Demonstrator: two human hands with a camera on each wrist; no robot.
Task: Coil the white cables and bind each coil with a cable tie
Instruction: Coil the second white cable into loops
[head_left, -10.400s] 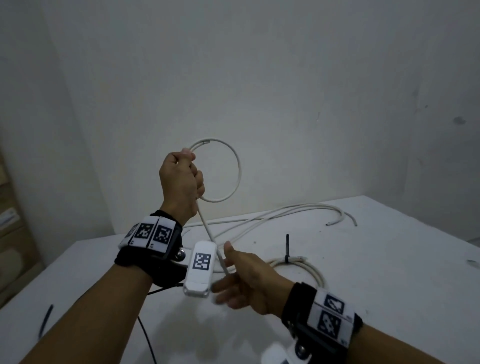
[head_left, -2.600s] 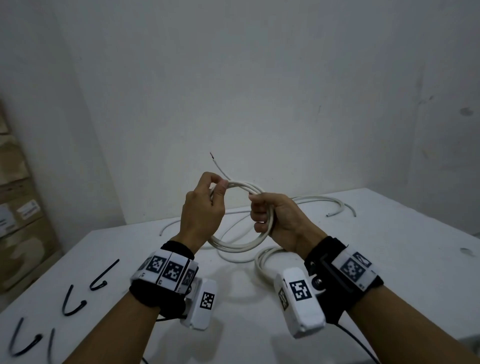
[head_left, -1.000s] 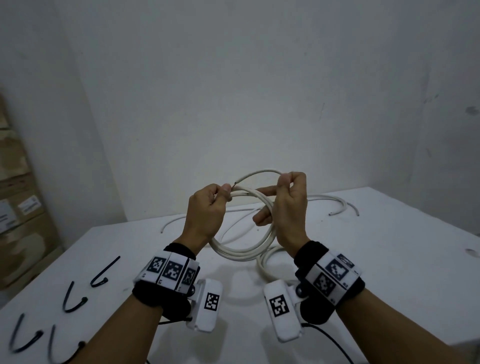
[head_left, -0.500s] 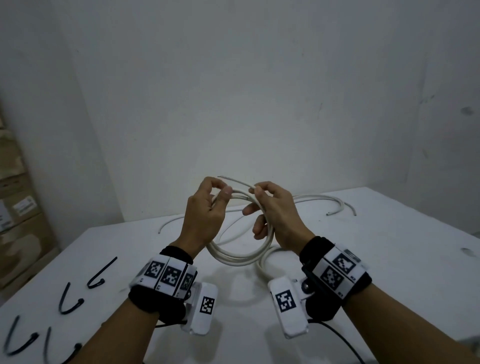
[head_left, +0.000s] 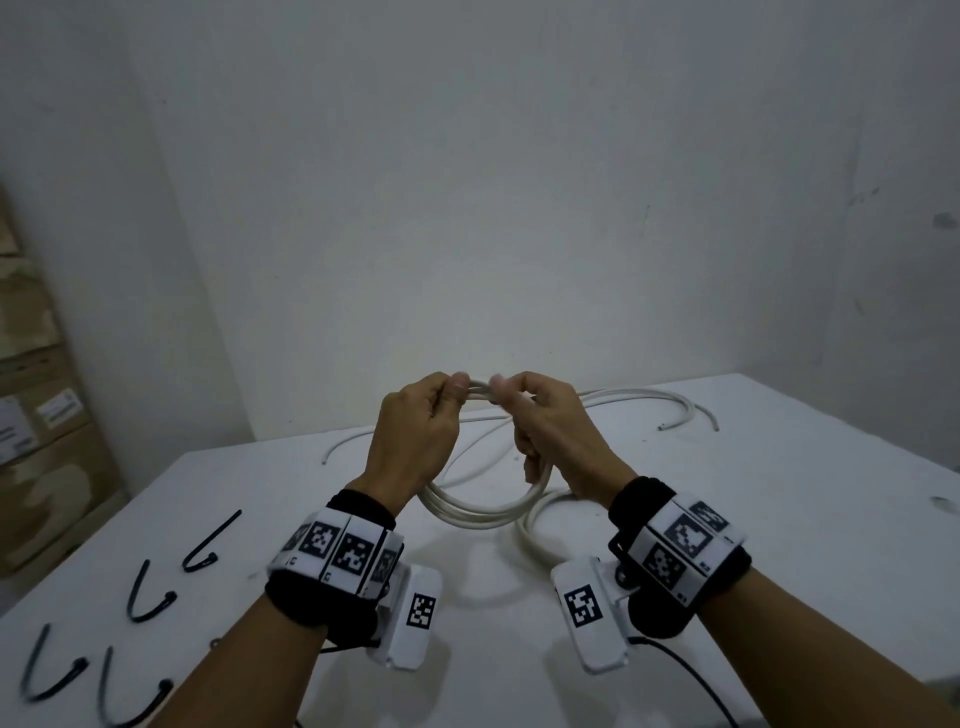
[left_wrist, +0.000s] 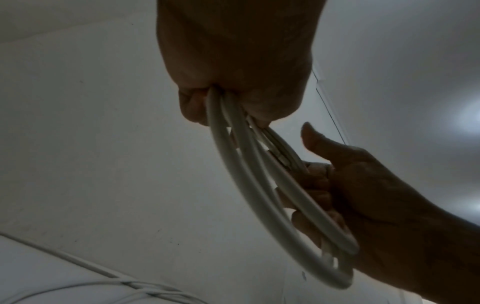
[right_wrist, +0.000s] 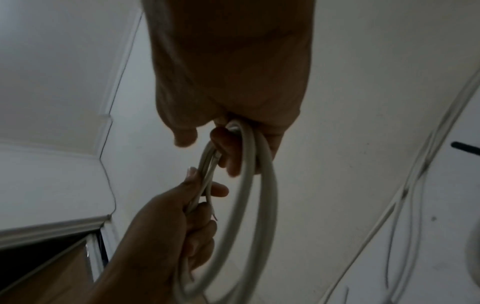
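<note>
A white cable coil (head_left: 483, 514) of several loops hangs in the air above the white table (head_left: 779, 545). My left hand (head_left: 452, 387) pinches the top of the coil from the left. My right hand (head_left: 501, 388) grips the same top strands from the right, its thumb almost touching the left one. In the left wrist view the loops (left_wrist: 259, 185) run from my left hand (left_wrist: 233, 92) down into the right hand (left_wrist: 363, 195). In the right wrist view the cable's bare end (right_wrist: 213, 214) lies beside the left hand's fingers (right_wrist: 197, 226). Several black cable ties (head_left: 208, 545) lie at the front left.
A second coiled cable (head_left: 535, 535) lies on the table under my right wrist, partly hidden. Loose white cables (head_left: 649, 400) trail across the back of the table by the wall. Cardboard boxes (head_left: 31, 441) stand beyond the left edge.
The free end that stuck up above the coil is now drawn in against the loops. My right fingers have curled onto the coil's top, and both thumbs have come close together.
</note>
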